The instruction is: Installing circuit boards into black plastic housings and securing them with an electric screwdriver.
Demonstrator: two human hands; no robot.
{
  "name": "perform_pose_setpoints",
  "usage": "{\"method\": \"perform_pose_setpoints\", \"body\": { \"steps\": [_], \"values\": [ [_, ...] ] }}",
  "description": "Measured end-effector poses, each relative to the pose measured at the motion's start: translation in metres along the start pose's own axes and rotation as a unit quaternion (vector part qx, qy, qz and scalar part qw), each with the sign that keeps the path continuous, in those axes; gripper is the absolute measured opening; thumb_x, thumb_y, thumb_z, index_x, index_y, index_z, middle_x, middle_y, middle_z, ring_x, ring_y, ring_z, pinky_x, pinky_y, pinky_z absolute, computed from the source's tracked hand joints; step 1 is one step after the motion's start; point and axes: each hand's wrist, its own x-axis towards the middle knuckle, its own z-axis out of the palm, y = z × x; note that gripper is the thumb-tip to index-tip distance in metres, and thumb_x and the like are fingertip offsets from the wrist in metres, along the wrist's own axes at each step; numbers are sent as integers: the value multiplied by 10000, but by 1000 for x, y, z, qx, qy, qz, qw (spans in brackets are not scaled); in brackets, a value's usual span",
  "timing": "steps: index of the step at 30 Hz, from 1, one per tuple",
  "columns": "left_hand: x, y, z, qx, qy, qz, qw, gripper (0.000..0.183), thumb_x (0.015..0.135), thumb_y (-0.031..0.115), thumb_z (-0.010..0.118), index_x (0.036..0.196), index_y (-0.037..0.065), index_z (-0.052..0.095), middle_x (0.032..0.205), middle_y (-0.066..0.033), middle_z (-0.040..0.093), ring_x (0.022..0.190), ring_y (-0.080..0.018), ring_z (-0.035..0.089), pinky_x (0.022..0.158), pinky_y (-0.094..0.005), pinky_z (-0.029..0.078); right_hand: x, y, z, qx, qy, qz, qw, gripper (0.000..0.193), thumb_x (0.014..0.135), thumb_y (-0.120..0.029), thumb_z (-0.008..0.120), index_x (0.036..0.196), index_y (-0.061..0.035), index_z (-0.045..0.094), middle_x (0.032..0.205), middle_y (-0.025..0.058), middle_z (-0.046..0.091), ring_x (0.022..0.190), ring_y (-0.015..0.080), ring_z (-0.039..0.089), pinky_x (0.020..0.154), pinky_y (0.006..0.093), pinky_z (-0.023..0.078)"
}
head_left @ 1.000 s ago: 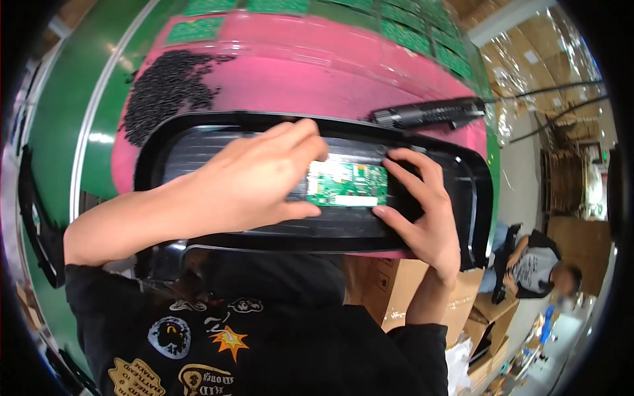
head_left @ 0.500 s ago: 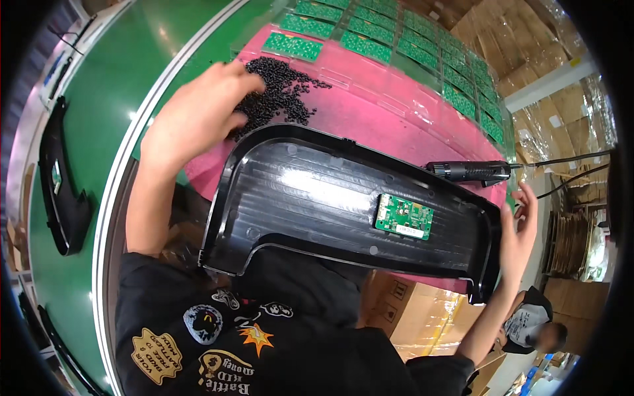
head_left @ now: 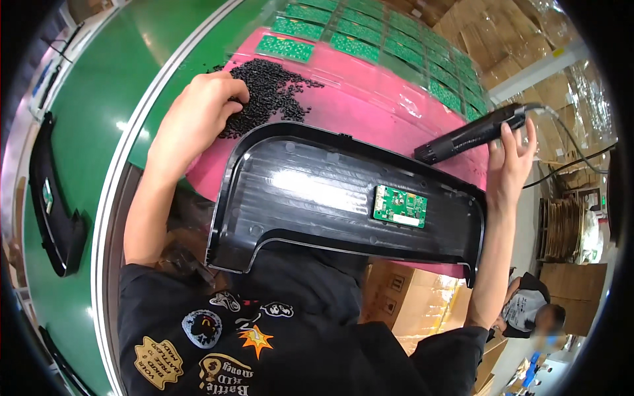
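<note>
My left hand (head_left: 201, 113) is at the near-left edge of a heap of small black screws (head_left: 269, 89). Its thumb and fingers are pinched together; whatever lies between them is too small to make out. My right hand (head_left: 512, 158) grips a black electric screwdriver (head_left: 465, 138) near its cabled end, and the tool's front end points left. Below it lies a long, curved black plastic housing (head_left: 310, 204), open side up. Inside the housing, right of its middle, rests a green circuit board (head_left: 400, 206) with a white connector along its left edge.
Clear trays with rows of green circuit boards (head_left: 356, 47) stand along the far side of the pink mat (head_left: 356, 109). Another black housing (head_left: 53, 204) lies on the green surface at left. Cardboard boxes (head_left: 416, 297) and a seated person (head_left: 528, 307) are at lower right.
My right hand has taken hold of the electric screwdriver and raised it off the mat. My left fingers have drawn together at the screw heap. The housing has shifted slightly left.
</note>
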Motion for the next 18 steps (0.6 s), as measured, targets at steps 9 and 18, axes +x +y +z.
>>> {"method": "perform_pose_setpoints", "body": {
  "steps": [9,18],
  "values": [
    [11,9,-3,-11,40,1,999,118,763,-4,634,878,-27,640,846,-183,654,813,-361,634,728,-400,489,-18,-8,40,204,-38,137,969,302,927,-176,584,1161,-35,454,901,78,570,847,214,560,820,350,457],
    [39,86,7,-256,-62,108,959,138,766,-27,668,903,-27,672,801,-99,670,727,-172,645,654,-273,504,-58,-59,52,402,-27,58,913,351,895,-354,560,1054,-41,542,714,-1,442,660,125,421,742,323,367]
  ]
}}
